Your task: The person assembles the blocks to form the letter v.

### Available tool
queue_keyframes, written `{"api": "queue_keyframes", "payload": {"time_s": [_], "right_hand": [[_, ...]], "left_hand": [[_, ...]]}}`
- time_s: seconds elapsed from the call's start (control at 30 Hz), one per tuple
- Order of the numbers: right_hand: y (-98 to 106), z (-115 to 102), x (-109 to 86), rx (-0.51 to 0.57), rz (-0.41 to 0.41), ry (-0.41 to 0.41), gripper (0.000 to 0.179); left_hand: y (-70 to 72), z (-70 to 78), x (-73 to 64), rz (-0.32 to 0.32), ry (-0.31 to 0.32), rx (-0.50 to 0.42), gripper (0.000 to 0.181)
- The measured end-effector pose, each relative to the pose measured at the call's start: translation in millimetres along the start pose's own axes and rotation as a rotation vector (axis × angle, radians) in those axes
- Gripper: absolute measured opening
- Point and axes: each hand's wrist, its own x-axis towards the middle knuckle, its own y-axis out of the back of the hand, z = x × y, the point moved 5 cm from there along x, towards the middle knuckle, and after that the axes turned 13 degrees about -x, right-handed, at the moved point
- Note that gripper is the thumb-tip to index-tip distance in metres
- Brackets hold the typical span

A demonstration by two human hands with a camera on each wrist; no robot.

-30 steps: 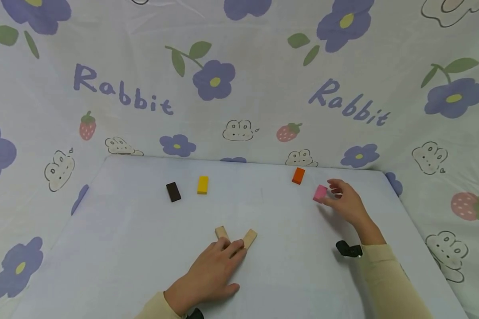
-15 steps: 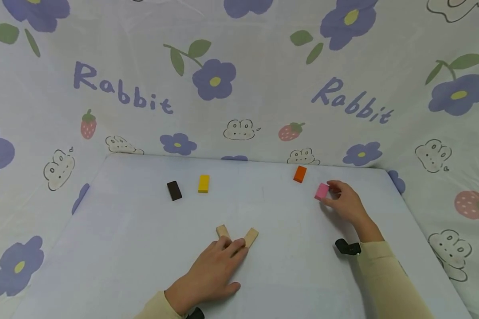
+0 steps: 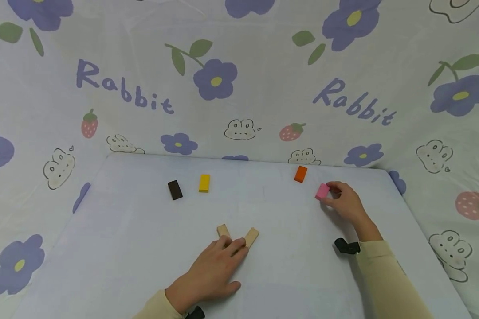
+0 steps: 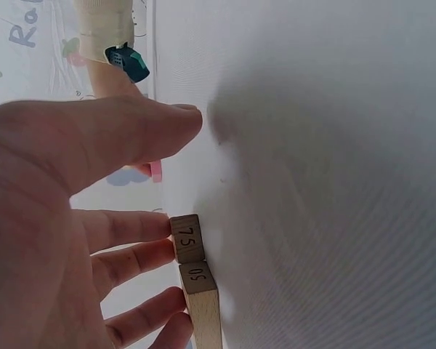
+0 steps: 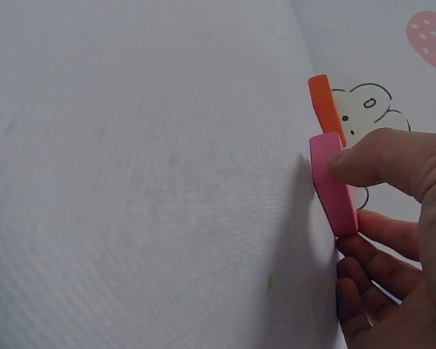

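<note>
My left hand [image 3: 213, 270] lies at the front middle of the table, its fingers extended. Its fingertips rest on two small wooden blocks, the left one [image 3: 223, 231] and the right one [image 3: 251, 237], which spread apart in a V. The left wrist view shows end faces marked with numbers on one block [image 4: 187, 240] and the other block [image 4: 198, 280]. At the right, my right hand [image 3: 346, 203] pinches a pink block [image 3: 322, 192] between thumb and index finger. This pink block [image 5: 336, 203] appears to lie on the table; the other fingers curl beside it.
An orange block [image 3: 300, 174] lies behind the pink one, near the table's back edge. At the back left are a black block [image 3: 175, 190] and a yellow block [image 3: 204, 183]. Behind the white table [image 3: 115, 248] hangs a printed cloth [image 3: 263, 88].
My right hand's fingers have closed in slightly on the pink block. My left hand stays on the wooden blocks, and the head view has shifted a little.
</note>
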Motion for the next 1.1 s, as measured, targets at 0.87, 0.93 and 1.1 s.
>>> {"api": "queue_keyframes", "payload": {"time_s": [0.87, 0.93, 1.1], "right_hand": [[3.5, -7.2, -10.4, 0.01, 0.002, -0.005, 0.075], [3.5, -9.7, -12.3, 0.014, 0.005, 0.002, 0.075], [4.8, -16.6, -15.8, 0.014, 0.023, 0.04, 0.075]], "left_hand": [[-1.0, -0.4, -1.5, -0.033, -0.002, 0.009, 0.074], [-1.3, -0.7, -1.9, -0.03, -0.004, 0.007, 0.074], [-1.0, -0.5, -2.2, -0.01, -0.018, 0.009, 0.073]]}}
